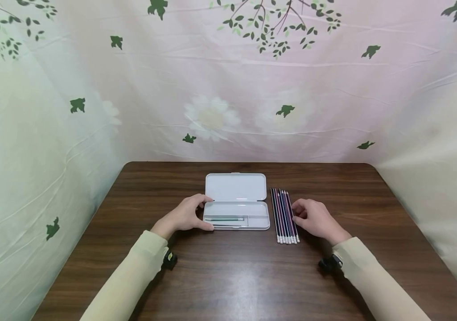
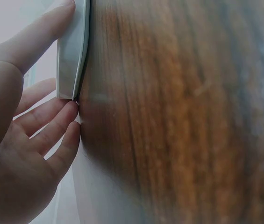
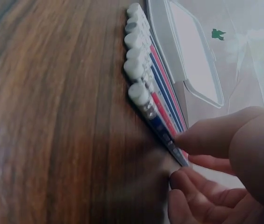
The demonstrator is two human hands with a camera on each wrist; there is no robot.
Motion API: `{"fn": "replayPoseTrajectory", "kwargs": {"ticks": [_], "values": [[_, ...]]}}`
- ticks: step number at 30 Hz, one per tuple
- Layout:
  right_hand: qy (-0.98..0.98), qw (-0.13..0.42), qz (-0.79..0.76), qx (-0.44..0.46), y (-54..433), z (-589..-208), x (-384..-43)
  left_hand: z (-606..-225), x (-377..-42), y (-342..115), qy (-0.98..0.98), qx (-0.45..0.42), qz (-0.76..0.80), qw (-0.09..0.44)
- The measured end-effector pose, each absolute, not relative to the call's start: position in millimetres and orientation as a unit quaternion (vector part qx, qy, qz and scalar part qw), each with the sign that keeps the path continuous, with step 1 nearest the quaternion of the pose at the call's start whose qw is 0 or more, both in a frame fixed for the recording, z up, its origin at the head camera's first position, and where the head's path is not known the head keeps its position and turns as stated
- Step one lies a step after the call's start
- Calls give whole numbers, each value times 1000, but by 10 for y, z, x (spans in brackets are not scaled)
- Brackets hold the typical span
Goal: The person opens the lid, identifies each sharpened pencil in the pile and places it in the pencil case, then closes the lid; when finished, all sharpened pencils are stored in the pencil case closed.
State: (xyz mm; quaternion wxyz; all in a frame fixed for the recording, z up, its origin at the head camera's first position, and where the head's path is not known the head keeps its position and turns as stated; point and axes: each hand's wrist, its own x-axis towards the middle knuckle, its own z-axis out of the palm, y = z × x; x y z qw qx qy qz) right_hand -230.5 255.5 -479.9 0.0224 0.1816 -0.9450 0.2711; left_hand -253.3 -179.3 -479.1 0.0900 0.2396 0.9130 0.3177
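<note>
A white pencil case [image 1: 258, 222] lies on the table with its lid [image 1: 235, 186] folded back. A green pencil [image 1: 225, 219] lies in its front compartment. My left hand [image 1: 184, 215] holds the case at its left end, thumb by the front corner and fingers toward the back; the left wrist view has the fingertips right at the case's end wall [image 2: 71, 60]. Right of the case, several striped pencils [image 1: 282, 214] lie side by side, white eraser ends [image 3: 134, 67] toward me. My right hand [image 1: 315, 217] pinches the rightmost pencil [image 3: 159, 125] along its shaft, thumb against it.
The dark wood table [image 1: 228, 276] has its back edge close to a hanging fabric backdrop [image 1: 236, 89] printed with leaves and flowers. The cloth also closes in the left and right sides. A black camera band sits on each wrist.
</note>
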Motion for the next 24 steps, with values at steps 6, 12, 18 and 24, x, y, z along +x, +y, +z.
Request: {"fn": "replayPoseTrajectory", "kwargs": {"ticks": [6, 12, 18, 24], "values": [[-953, 12, 259, 158, 2528, -4787, -2313, -4789, -2539, -1784, 914, 236, 316, 94], [-957, -1, 251, 144, 2486, -4754, -2304, -4792, -2540, -1773, 915, 227, 316, 102], [-960, -11, 251, 126, 2481, -4739, -2290, -4802, -2539, -1777, 915, 230, 318, 99], [-959, -2, 257, 118, 2501, -4759, -2297, -4797, -2541, -1797, 913, 237, 317, 94]]}}
